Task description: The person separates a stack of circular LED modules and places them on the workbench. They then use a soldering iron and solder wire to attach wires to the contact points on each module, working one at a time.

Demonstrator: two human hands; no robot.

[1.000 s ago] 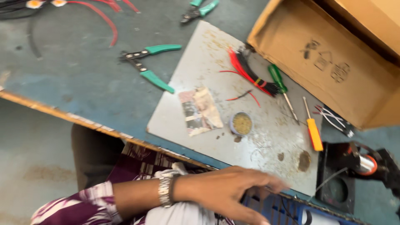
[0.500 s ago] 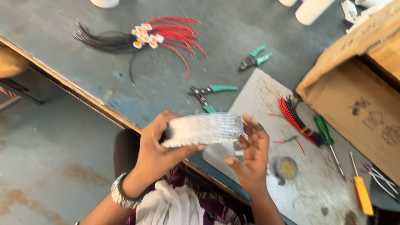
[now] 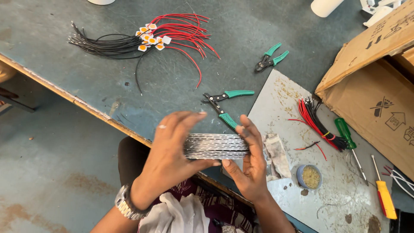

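A silver metal wristwatch [image 3: 126,204] circles the left wrist; both forearms are sleeveless.

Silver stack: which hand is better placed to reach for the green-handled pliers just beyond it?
Probably the right hand. It holds the silver stack only at its end, and its fingers nearly touch the green-handled pliers. The left hand wraps the stack's other end, farther away.

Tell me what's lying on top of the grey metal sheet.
On the grey sheet: red-black wire bundle, green screwdriver, small tin, crumpled rag. The hands cover its near-left corner.
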